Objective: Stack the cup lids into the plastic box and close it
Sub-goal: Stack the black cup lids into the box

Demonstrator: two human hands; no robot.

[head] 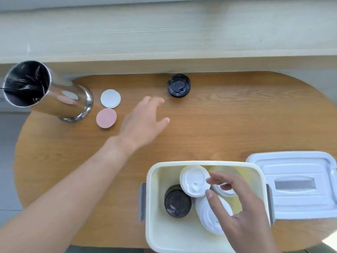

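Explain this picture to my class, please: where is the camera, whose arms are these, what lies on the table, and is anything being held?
There is no machine here. One camera sits on a person's head, looking down at their two bare hands. The left hand reaches, open and empty, toward a black cup lid on the wooden table. The right hand is inside the open plastic box, its fingertips at a white cup lid; more white lids and a black one lie there too. The box's lid rests beside it. A metal canister and two round discs, white and pink, stand apart.
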